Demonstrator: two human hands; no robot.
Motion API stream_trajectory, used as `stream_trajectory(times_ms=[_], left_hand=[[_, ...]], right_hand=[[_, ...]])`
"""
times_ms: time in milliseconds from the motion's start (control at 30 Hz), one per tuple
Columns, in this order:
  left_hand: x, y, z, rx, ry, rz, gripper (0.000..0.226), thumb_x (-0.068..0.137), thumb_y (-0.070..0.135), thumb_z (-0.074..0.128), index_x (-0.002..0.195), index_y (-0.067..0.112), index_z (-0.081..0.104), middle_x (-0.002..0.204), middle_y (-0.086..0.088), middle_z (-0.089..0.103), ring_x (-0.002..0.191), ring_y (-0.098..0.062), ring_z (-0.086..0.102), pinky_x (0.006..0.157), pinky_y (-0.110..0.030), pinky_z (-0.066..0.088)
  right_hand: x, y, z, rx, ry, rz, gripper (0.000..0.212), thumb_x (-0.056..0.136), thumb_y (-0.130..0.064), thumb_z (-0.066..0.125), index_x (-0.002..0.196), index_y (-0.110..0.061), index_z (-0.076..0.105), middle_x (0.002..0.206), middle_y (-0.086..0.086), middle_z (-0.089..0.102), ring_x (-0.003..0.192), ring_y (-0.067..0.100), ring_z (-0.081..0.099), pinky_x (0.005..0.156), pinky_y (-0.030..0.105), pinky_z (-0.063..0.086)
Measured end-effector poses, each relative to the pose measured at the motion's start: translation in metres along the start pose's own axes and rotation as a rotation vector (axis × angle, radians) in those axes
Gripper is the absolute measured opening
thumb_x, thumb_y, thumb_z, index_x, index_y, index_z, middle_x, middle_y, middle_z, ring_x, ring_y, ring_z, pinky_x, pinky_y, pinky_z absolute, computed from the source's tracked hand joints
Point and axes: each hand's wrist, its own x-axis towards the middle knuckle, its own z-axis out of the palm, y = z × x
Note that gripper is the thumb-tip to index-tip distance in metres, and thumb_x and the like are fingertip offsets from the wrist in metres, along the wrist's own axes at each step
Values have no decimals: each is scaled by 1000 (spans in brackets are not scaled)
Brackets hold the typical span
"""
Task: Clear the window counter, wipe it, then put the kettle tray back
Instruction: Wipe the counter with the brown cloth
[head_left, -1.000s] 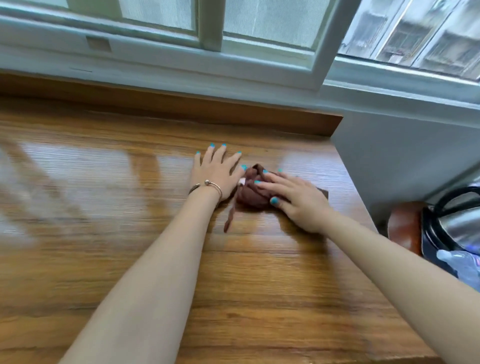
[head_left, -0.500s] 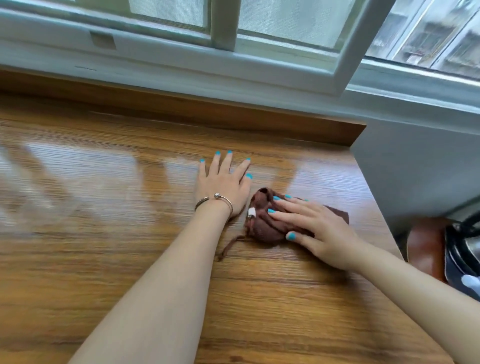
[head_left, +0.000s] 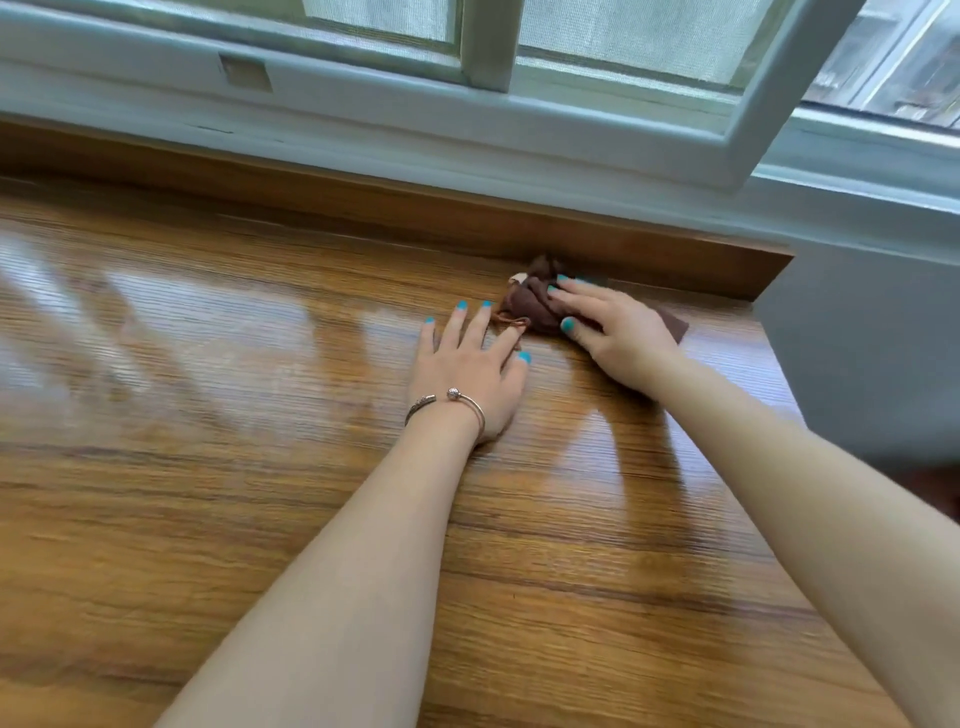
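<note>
A crumpled brown cloth (head_left: 535, 304) lies on the glossy wooden counter (head_left: 260, 467), close to the raised wooden strip at the back right corner. My right hand (head_left: 618, 338) lies flat on top of the cloth with straight fingers, pressing it to the wood. My left hand (head_left: 472, 369) rests palm down on the bare counter just left of the cloth, fingers spread, a bangle on the wrist. The kettle and its tray are out of view.
A wooden backsplash strip (head_left: 649, 254) runs along the back under the pale window frame (head_left: 467, 119). A grey wall (head_left: 857, 353) bounds the counter on the right. The counter's right edge drops off beside my right forearm.
My right hand has pushed the cloth away from me, up to the back strip near the corner. The left hand stays flat on the counter. The kettle at the right has left the view.
</note>
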Motion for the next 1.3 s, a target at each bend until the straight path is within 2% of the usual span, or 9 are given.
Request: stream_trajectory(times_ms=[100,200,333,433,533,700,867,1133,1300], left_hand=[[-1,3,-2,18,-5,-3,54,99,48,15,150,32,24,162,6,-1,148,-18,-6,119,-47,-1],[-2,5,-3,14,-10,-7,57,97,50,17,151,30,24,162,7,-1,148,-18,-6,118,-48,-1],[-3,4,-2,20,-38,0,69,90,70,16,150,37,21,162,6,-2,148,-20,-7,118,-49,-2],[-2,3,-2,1,-48,7,72,85,77,15,149,46,6,162,5,-3,148,-21,-9,117,-50,-4],[-1,1,0,-2,-49,23,78,80,83,13,149,47,3,162,5,-4,148,-22,-10,117,-51,-4],[-2,-1,-1,8,-43,21,84,78,85,14,150,42,9,162,5,-5,147,-22,-13,117,-51,-4],[-4,0,0,-13,-31,49,92,70,91,14,150,44,7,162,4,-5,148,-23,-11,117,-52,-4],[-3,1,-3,7,-45,64,90,72,90,10,150,46,0,161,2,-10,147,-23,-15,116,-53,-4],[-1,-4,-4,-5,-58,47,88,73,90,11,149,48,0,162,4,-8,147,-21,-14,117,-51,-4]], right_hand=[[-40,-5,-2,32,8,-102,38,97,-23,58,135,-27,57,145,-10,47,135,4,39,108,11,18],[-49,4,-3,82,-13,-158,39,94,-15,62,132,-24,60,141,-7,51,134,9,43,113,25,27],[-7,14,-2,55,-8,-66,41,95,-12,59,134,-24,58,145,-4,50,137,17,42,114,27,26],[24,14,-1,21,48,44,40,97,-18,56,136,-27,56,148,-8,46,138,15,40,115,29,26],[25,8,2,15,46,116,40,99,-20,53,137,-29,54,150,-10,43,140,14,36,115,29,23],[-33,-13,8,46,78,148,42,96,-19,57,137,-27,55,148,-6,45,140,15,37,116,38,28],[-104,-22,1,18,44,136,48,95,-19,59,141,-30,48,147,-14,41,140,10,34,115,37,28],[-8,48,-18,-100,29,283,44,101,-24,46,145,-33,42,155,-11,34,144,16,29,117,37,24],[-14,54,-16,-83,8,255,44,102,-26,46,144,-39,42,156,-13,31,147,16,21,120,42,16]])
